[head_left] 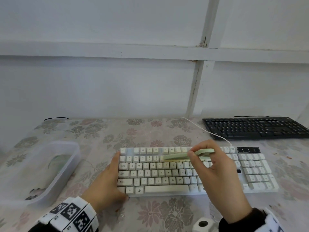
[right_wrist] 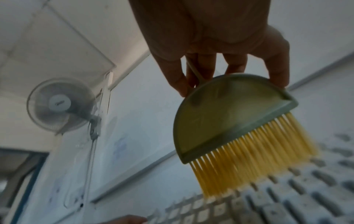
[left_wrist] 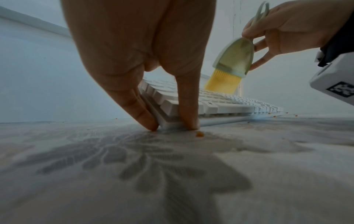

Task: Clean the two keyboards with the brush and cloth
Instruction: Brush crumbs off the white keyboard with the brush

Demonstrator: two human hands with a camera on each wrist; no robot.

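Head view: landmark is the white full-size plastic keyboard point(head_left: 197, 171), mid-table on the floral plastic-covered tablecloth point(head_left: 150, 213).

Left of it, a translucent plastic tub point(head_left: 50, 168).

Left hand point(head_left: 107, 183) is flat, fingers straight against the keyboard's left edge, thumb at the near corner, bracing it.

Right hand point(head_left: 217, 166) pinches the pale green half-round plastic brush point(head_left: 184, 155) over its number row; stiff yellow bristles point(right_wrist: 254, 153) touch the keycaps.

Advice: keep the brace, sweep along the rows, tilt the bristles into the gaps, push the orange crumbs point(left_wrist: 199, 134) off the near edge.

Beyond its right end, the black low-profile keyboard point(head_left: 254, 127) lies by the wall, untouched. Cloth not in view.
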